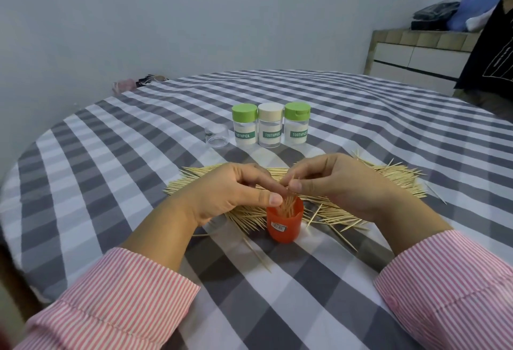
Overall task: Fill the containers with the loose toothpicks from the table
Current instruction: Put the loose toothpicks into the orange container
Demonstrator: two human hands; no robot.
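An orange container (284,226) stands upright near the table's front, with toothpicks standing in its open mouth. Just above that mouth my left hand (230,191) and my right hand (336,183) meet, both pinching a small bunch of toothpicks (288,202) that reaches down into the container. A wide heap of loose toothpicks (394,177) lies on the cloth behind and beside the container. Three capped jars labelled TOOTHPICK stand in a row further back: a green-lidded one (244,124), a cream-lidded one (269,124) and another green-lidded one (297,123).
A clear lidless jar (217,135) sits left of the row. A single toothpick (256,254) lies near the front. The round table carries a grey and white checked cloth (138,172). A cabinet (416,58) with bags stands at the back right.
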